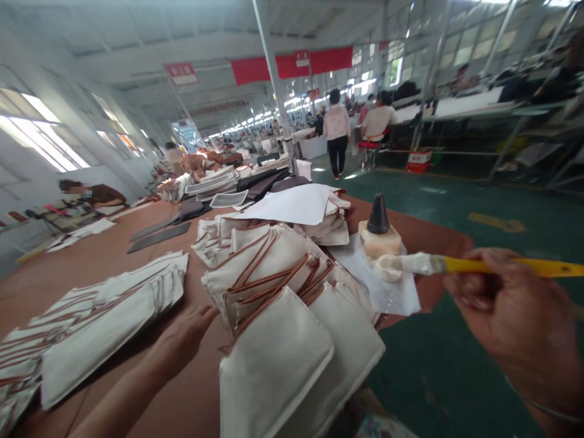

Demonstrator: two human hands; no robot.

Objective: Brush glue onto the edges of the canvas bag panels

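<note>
Head view: right hand (515, 322) clenches a brush (474, 264) by a black-capped bottle (378, 216), perhaps glue; left hand (182, 340) open.

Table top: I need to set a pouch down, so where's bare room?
Bare brown table shows beyond the left pouch stack, up to the dark panels, and around your left hand. The centre pouch pile and the paper-covered corner by the bottle are crowded.

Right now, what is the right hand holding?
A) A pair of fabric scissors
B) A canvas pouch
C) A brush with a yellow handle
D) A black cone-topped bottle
C. The right hand grips a brush with a yellow handle, its pale bristles held out above the white paper sheet.
</note>
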